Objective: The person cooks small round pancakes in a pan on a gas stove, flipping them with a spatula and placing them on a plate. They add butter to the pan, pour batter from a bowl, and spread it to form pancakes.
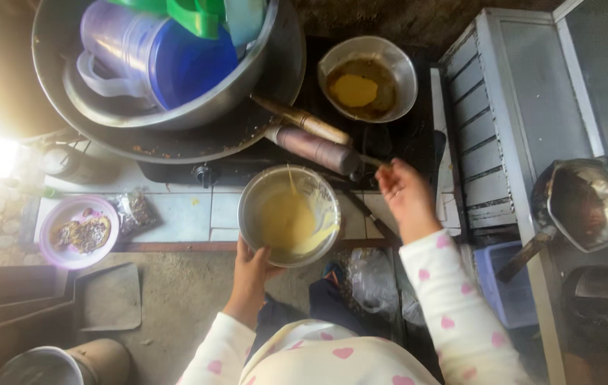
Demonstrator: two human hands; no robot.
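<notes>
Stove [404, 142]: one frying pan [368, 78], one batter bowl [289, 214], two hands.

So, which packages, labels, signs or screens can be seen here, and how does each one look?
Small clear plastic packet: on the tiled counter beside the round pink plate, crumpled, with dark contents.
Clear plastic bag: below the counter edge, crumpled, whitish.
No signs or screens show.

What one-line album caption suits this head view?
Left hand steadies a batter bowl while the right hand reaches toward the stove, where a pan fries a yellow cake.
</notes>
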